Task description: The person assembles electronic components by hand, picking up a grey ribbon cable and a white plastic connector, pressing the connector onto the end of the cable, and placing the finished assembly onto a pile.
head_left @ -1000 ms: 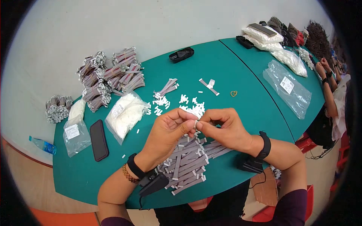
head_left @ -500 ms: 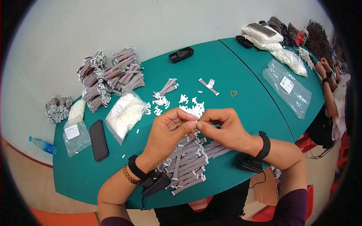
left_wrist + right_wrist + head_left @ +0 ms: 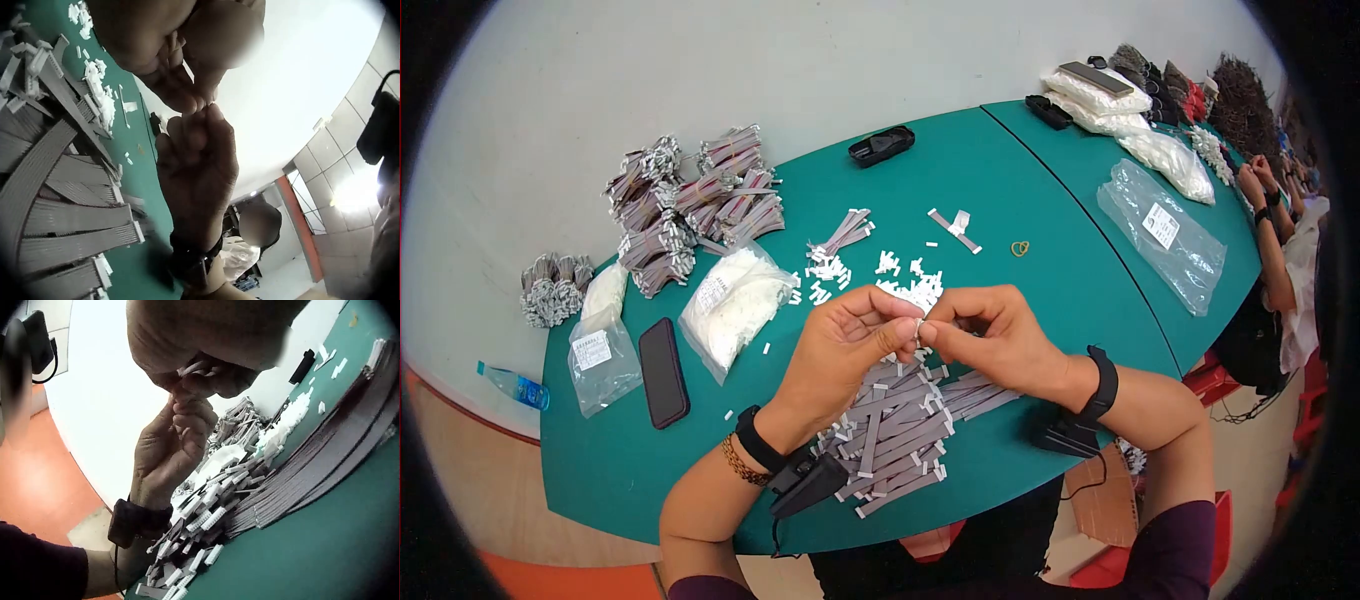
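Observation:
Above the table, my left hand [image 3: 840,348] and right hand [image 3: 1005,338] meet fingertip to fingertip. Thumb and forefinger of each pinch a small white plastic piece [image 3: 919,327], mostly hidden by the fingers; I cannot tell its exact kind. Below the hands lies a pile of grey flat ribbon cables [image 3: 905,430] with white connectors at their ends, also large in the left wrist view. A heap of loose small white plastic pieces [image 3: 918,290] sits just beyond the fingertips. In the right wrist view the left hand [image 3: 172,447] faces the right hand [image 3: 206,337].
Bundled ribbon cables [image 3: 700,195] are stacked at the back left, near a bag of white parts [image 3: 735,305] and a phone [image 3: 663,373]. A black tray [image 3: 882,146], rubber bands [image 3: 1020,248] and a clear plastic bag [image 3: 1163,232] lie farther off. Another person's arms [image 3: 1270,225] appear at right.
Both hands keep their pinch in nearly the same place, with only slight finger and left wrist shifts. Nothing on the table has visibly moved.

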The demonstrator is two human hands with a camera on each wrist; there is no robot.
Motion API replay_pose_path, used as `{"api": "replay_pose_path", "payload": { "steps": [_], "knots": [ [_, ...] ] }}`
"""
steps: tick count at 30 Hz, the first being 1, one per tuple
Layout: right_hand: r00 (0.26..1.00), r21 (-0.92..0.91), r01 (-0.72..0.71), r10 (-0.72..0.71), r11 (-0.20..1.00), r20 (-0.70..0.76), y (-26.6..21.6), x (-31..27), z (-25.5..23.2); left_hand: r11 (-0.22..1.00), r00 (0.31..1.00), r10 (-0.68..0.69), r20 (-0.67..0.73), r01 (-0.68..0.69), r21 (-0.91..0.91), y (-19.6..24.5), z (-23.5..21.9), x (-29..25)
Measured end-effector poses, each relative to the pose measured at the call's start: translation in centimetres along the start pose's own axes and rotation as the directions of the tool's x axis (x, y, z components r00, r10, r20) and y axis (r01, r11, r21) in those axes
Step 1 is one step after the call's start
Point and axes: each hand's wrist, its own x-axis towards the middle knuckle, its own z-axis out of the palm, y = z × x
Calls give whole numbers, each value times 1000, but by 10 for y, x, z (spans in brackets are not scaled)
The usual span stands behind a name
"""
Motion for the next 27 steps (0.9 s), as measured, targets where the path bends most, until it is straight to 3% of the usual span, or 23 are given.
{"api": "replay_pose_path", "payload": {
  "steps": [5,14,17,23,27],
  "knots": [
    [997,68,-70,68,995,28,2,1,-2,999,999,-30,29,31,-25,1,-2,1],
    [995,-122,90,-95,988,-34,3,-1,-1,979,992,123,-26,-117,167,-2,3,-2],
    [999,-52,48,-49,997,-14,2,0,-2,997,999,40,-29,-38,62,0,3,-1],
    [977,-220,200,-212,955,-31,1,0,-1,969,988,152,-22,-145,201,-1,5,-2],
    [999,-23,47,-47,999,7,4,0,-2,997,1000,4,13,-5,73,2,-1,0]
  ]
}}
